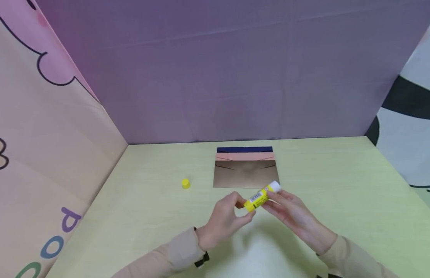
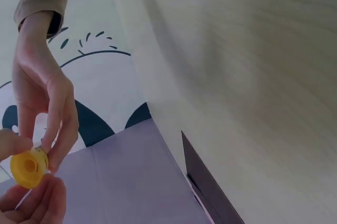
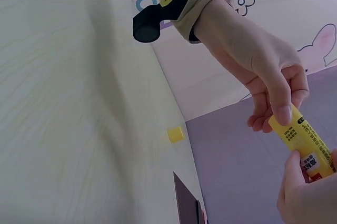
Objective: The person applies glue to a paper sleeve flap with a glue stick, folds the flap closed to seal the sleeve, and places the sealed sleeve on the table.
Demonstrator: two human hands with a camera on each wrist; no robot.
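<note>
A yellow glue stick with a white top end is held slantwise above the table, uncapped. My right hand grips its barrel near the white end. With thumb and forefinger, my left hand pinches the yellow bottom end. In the left wrist view the round base of the stick faces the camera, with a small knob in its middle. On the table to the left lies the yellow cap, apart from both hands.
Behind the hands lie overlapping envelopes: a brown one in front, then a pink one, then a navy one at the back. A purple backdrop rises at the table's far edge. Printed panels stand at both sides.
</note>
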